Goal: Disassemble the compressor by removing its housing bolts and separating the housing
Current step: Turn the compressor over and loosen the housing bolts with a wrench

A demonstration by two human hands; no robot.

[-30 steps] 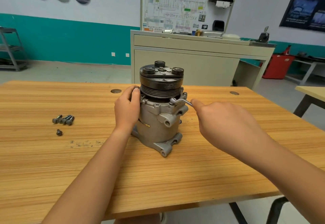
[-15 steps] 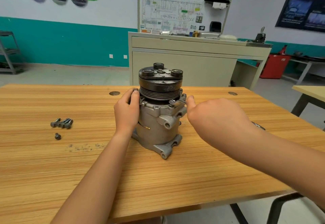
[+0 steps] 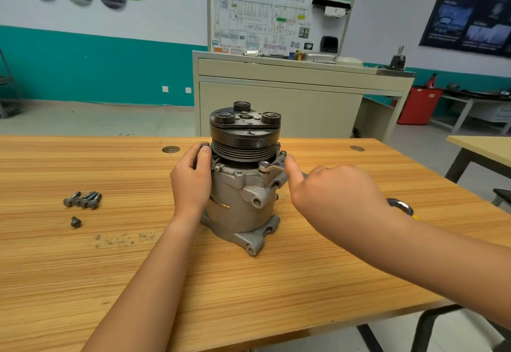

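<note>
The grey compressor [image 3: 243,199] stands upright on the wooden table [image 3: 249,291], its black pulley [image 3: 245,136] on top. My left hand [image 3: 190,183] grips the upper left rim of the housing. A wrench [image 3: 269,167] sits with its head on a bolt at the housing's upper right flange. My right hand [image 3: 331,194] holds the wrench handle with curled fingers, and its thumb points at the flange. Most of the handle is hidden under that hand.
Several removed bolts [image 3: 83,199] lie in a cluster at the left, with one short bolt [image 3: 75,221] just in front of them and dark grit [image 3: 121,239] beside it. A metal ring end [image 3: 399,203] shows behind my right wrist. A beige cabinet [image 3: 290,103] stands beyond the table.
My right hand has swung the wrench handle in toward the compressor, so less of the handle shows. My left hand has kept its hold on the housing.
</note>
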